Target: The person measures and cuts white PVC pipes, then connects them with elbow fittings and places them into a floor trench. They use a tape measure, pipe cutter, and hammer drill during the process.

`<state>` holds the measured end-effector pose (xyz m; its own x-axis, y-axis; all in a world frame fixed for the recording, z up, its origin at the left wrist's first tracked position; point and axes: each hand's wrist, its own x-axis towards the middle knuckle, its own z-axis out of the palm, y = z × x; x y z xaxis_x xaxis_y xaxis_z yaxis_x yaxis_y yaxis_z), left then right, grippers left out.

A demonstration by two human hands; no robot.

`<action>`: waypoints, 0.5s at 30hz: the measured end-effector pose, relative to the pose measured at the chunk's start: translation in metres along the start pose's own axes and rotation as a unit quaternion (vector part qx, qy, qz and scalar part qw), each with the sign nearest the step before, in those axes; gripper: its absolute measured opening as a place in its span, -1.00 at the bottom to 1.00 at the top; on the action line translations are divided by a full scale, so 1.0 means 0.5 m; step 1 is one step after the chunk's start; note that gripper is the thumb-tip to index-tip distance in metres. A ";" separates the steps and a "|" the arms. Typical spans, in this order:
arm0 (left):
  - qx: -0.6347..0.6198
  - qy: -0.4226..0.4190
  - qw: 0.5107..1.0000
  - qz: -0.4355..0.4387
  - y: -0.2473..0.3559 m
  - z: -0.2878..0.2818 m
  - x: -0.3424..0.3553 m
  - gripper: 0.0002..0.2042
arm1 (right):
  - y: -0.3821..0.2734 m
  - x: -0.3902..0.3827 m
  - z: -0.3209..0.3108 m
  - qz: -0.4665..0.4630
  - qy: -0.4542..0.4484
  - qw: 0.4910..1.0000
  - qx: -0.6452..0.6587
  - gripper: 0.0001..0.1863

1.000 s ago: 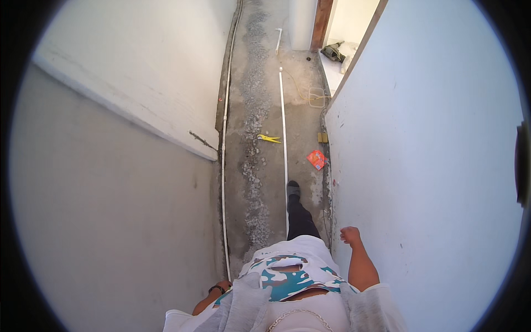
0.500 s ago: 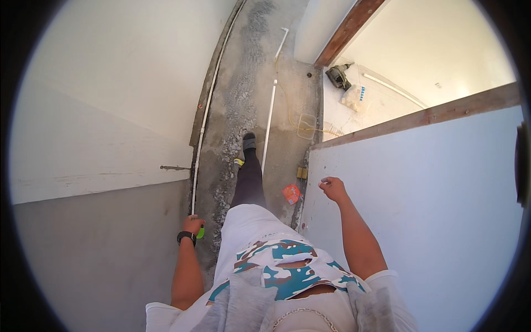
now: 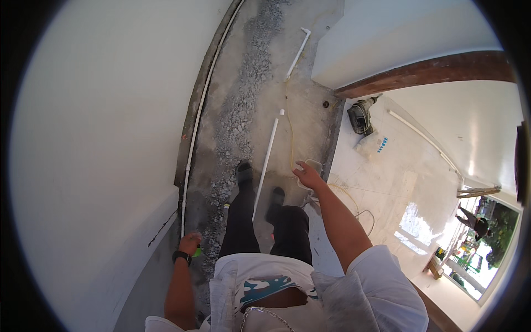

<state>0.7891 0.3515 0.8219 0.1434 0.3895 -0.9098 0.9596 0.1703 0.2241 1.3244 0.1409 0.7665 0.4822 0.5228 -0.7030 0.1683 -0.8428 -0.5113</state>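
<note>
Here, left hand (image 3: pixel 191 243): grip curled round a small green thing (image 3: pixel 197 252), seen near the long white pipe (image 3: pixel 188 167) by the wall (image 3: pixel 110 138) | right hand (image 3: pixel 308 176): grip loosely spread, in front of a clear box (image 3: pixel 316 162) | loose white pipe (image 3: pixel 267 160): on the gray floor (image 3: pixel 310 124), between the two shoes (image 3: pixel 244 175) | dark power tool (image 3: pixel 360 117): on the white floor (image 3: pixel 376 199)

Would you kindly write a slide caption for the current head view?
Left hand holding a small green object, a white pipe lying between the feet.

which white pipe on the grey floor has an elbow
The short pipe, its far end turning left; the longer middle pipe and the left-wall pipe show none.
</note>
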 end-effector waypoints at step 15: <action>0.111 -0.192 0.967 -0.122 -0.210 0.674 1.280 -0.55 | 0.435 1.564 0.374 -0.027 0.044 0.932 -0.359 -0.21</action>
<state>0.8617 0.2779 0.0987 -0.0562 -0.0099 -0.9984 0.9984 -0.0006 -0.0562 1.5772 0.3905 0.0130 0.5193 0.5811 -0.6266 0.7114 -0.7003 -0.0598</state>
